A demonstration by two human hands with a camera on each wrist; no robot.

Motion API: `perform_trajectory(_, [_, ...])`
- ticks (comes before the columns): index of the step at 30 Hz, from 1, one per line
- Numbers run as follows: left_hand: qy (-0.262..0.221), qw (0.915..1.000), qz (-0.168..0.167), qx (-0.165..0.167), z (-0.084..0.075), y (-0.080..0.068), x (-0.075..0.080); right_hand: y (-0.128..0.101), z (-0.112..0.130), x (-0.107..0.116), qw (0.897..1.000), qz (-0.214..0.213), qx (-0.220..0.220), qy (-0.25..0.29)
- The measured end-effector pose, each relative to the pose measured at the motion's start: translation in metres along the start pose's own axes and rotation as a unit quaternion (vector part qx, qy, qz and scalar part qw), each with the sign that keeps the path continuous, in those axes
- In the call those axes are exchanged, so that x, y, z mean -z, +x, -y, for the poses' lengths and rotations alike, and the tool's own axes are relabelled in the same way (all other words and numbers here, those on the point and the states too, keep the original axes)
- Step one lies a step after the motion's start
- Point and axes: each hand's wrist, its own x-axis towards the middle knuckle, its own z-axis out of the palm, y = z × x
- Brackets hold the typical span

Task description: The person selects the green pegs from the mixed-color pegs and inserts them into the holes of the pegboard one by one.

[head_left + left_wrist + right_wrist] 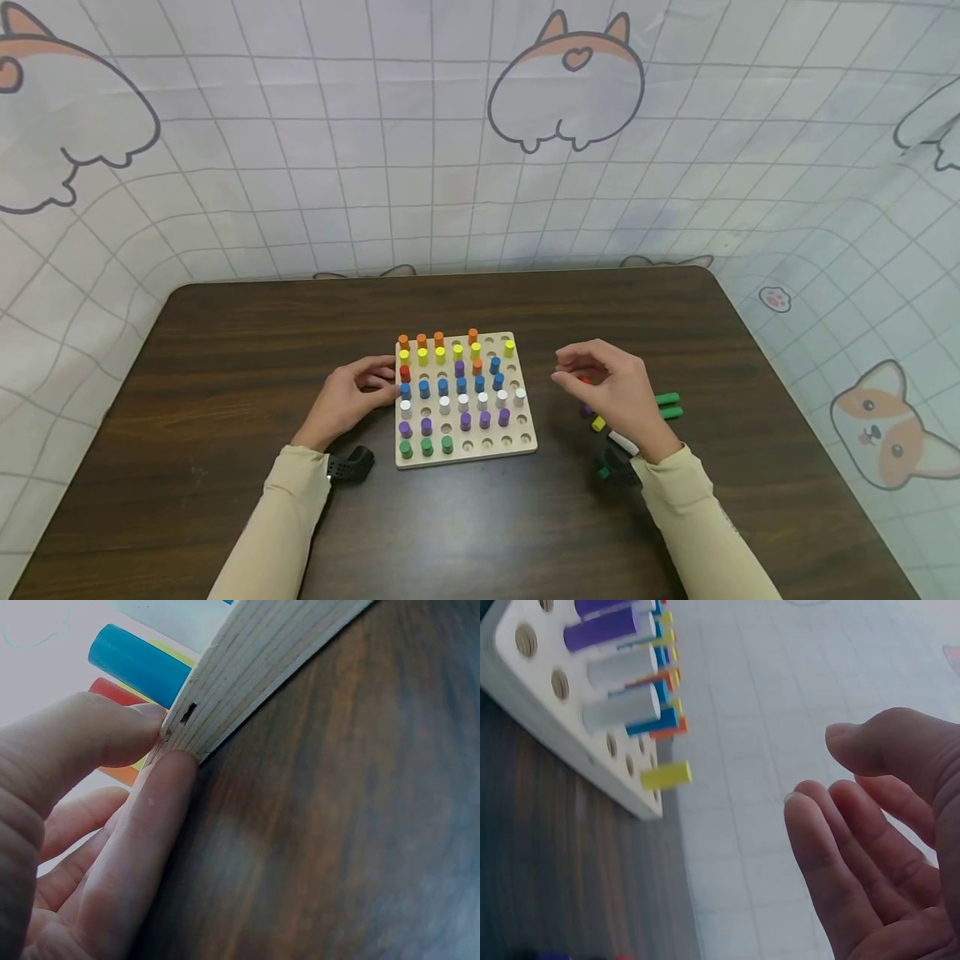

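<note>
A light wooden pegboard (457, 457) carries rows of orange, yellow, red, blue, white, purple and green pegs, with several bare holes. At its left edge, my left hand (351, 395) holds on with thumb and fingers. The left wrist view shows that thumb (112, 731) and a finger at the board's layered side (247, 675), near a blue peg (142, 664). My right hand (611, 387) hovers right of the board, over loose pegs. In the right wrist view, its thumb and fingers (817, 840) stand apart with nothing between them.
Beneath and around the right hand lie loose pegs: two green pegs (669, 406), a yellow peg (598, 424), a white peg (623, 442), and red and purple ones partly hidden. Everything rests on a dark wooden table (300, 317); a patterned white cloth (420, 167) hangs behind.
</note>
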Motion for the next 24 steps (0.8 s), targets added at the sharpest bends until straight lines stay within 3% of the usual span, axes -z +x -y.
perform_trajectory(11, [0.003,1.0000,0.000,-0.003,0.000,0.000,0.001,-0.001,-0.023,0.025,0.996,-0.008,-0.093,-0.006])
perform_trajectory(24, [0.002,1.0000,0.003,-0.004,-0.003,0.000,0.002,-0.004,-0.048,0.051,0.987,0.021,-0.145,-0.064])
